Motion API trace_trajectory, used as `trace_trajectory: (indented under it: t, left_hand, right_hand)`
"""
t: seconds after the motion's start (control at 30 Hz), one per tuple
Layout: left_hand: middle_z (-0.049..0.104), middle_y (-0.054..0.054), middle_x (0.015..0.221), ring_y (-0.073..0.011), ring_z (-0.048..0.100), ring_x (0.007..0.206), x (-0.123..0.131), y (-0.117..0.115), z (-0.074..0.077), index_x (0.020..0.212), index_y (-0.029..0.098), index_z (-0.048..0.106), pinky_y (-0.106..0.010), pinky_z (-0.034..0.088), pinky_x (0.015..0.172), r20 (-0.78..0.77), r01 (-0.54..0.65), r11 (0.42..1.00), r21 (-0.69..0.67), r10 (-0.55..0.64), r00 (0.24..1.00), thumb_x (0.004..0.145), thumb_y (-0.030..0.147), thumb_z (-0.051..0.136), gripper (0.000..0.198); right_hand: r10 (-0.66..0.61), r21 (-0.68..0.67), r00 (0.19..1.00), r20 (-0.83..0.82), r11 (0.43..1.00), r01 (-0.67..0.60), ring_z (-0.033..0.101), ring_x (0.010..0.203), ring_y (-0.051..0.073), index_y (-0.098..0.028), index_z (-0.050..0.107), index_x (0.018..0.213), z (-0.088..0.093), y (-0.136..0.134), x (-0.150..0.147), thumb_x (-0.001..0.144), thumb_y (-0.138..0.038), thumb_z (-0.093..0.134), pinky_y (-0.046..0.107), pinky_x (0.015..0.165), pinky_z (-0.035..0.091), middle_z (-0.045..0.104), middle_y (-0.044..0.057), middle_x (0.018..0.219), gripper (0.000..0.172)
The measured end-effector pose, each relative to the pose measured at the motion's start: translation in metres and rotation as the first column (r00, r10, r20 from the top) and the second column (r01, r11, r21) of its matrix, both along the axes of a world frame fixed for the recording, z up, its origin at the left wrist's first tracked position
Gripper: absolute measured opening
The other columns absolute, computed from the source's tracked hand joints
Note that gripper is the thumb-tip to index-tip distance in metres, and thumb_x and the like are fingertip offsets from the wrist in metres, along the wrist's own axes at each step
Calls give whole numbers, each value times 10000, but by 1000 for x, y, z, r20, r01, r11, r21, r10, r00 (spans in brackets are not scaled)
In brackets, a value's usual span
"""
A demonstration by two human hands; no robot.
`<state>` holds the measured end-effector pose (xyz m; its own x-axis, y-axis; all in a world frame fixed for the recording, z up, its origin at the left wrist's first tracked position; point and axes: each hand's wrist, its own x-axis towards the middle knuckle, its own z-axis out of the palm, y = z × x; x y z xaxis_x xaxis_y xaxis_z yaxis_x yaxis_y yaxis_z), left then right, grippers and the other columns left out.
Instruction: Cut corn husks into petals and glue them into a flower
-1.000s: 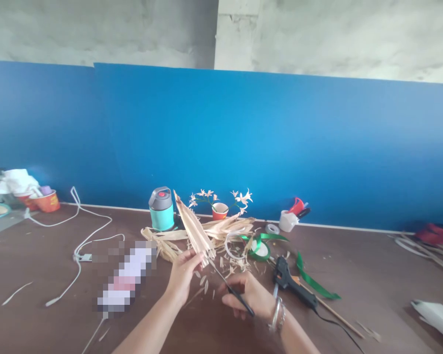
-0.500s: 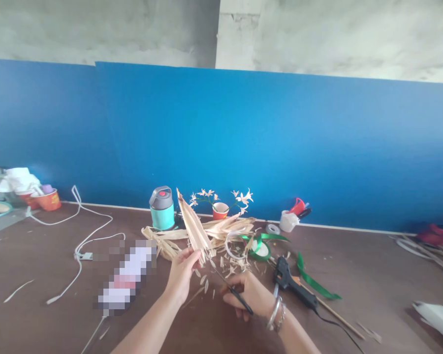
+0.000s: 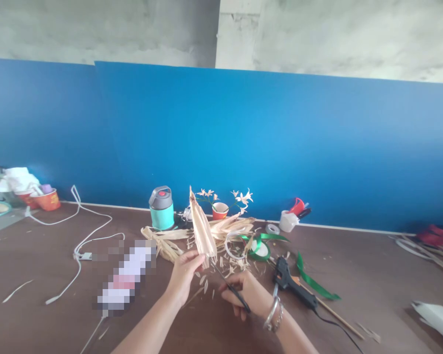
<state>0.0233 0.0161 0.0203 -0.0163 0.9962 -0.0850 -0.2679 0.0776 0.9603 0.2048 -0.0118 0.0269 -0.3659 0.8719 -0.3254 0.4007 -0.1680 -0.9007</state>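
My left hand (image 3: 186, 273) pinches the lower end of a dried corn husk (image 3: 203, 228), which stands up with its narrow tip at the top. In my right hand (image 3: 249, 292) is a pair of black-handled scissors (image 3: 233, 290), its blades reaching the husk's lower edge by my left fingertips. Behind the husk lies a heap of more dried husks (image 3: 170, 246). Small cut petal-shaped pieces (image 3: 205, 286) are scattered below it. Pale husk flowers on green stems (image 3: 244, 197) rise from a red and white paper cup (image 3: 220, 211).
A black glue gun (image 3: 293, 285), a green ribbon (image 3: 313, 280) and a ribbon spool (image 3: 260, 250) lie to the right. A teal flask (image 3: 162, 214) and a white cup of tools (image 3: 288, 221) stand along the blue partition (image 3: 243, 137). White cables (image 3: 81, 241) and a blurred-out object (image 3: 127, 278) are on the left.
My left hand has moved slightly right and turned the husk more upright, its tip swinging right. The scissors have shifted a little in my right hand and stay at the husk's lower edge.
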Motion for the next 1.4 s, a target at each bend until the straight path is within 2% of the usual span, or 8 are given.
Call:
trace_trajectory:
  t: [0.17, 0.43, 0.8, 1.0, 1.23, 1.4]
  left_hand:
    - [604, -15, 591, -130, 518, 560, -1, 0, 1, 663, 144, 684, -227, 374, 548, -19, 25, 999, -19, -26, 999, 604, 355, 706, 220]
    - [594, -6, 587, -122, 508, 557, 0, 0, 1, 652, 142, 663, -224, 376, 554, -29, 8, 1000, 2, -8, 1000, 614, 336, 697, 200]
    - [604, -6, 586, -118, 511, 561, -1, -1, 2, 629, 146, 664, -221, 369, 546, -10, 8, 1000, 19, -8, 1000, 624, 321, 685, 176]
    - [606, -19, 604, -129, 513, 579, -2, 0, 0, 620, 142, 654, -226, 369, 552, -16, 45, 999, 29, -45, 999, 643, 325, 665, 185]
    - [561, 4, 539, -109, 478, 537, -3, 0, 4, 609, 139, 660, -220, 356, 542, -26, 45, 999, -1, -45, 999, 629, 291, 677, 154]
    - [567, -5, 533, -112, 488, 525, -6, 2, 7, 587, 131, 660, -229, 367, 537, -5, 104, 995, -7, -104, 995, 607, 291, 687, 164]
  right_hand:
    - [32, 10, 999, -23, 999, -32, 438, 289, 54, -119, 629, 824, -1, 0, 3, 670, -402, 601, 149, 307, 325, 529, -54, 415, 323]
    - [3, -5, 1000, 23, 1000, -3, 428, 294, 56, -119, 630, 806, 6, 0, 0, 657, -363, 600, 151, 310, 324, 509, -60, 395, 288]
    - [10, 6, 1000, 19, 1000, -10, 429, 291, 58, -124, 647, 806, 1, 0, 3, 652, -365, 623, 157, 310, 333, 512, -61, 397, 287]
    - [16, 10, 1000, 6, 1000, -16, 441, 301, 64, -124, 649, 812, -3, 1, 4, 658, -368, 622, 164, 317, 357, 514, -59, 403, 290]
    - [11, 12, 999, 37, 1000, -12, 435, 302, 57, -121, 645, 790, 1, 0, 3, 670, -331, 601, 146, 302, 343, 501, -63, 397, 245]
    - [53, 2, 999, 1, 999, -53, 435, 308, 54, -122, 633, 787, -2, 2, 5, 674, -324, 596, 143, 305, 364, 495, -68, 396, 234]
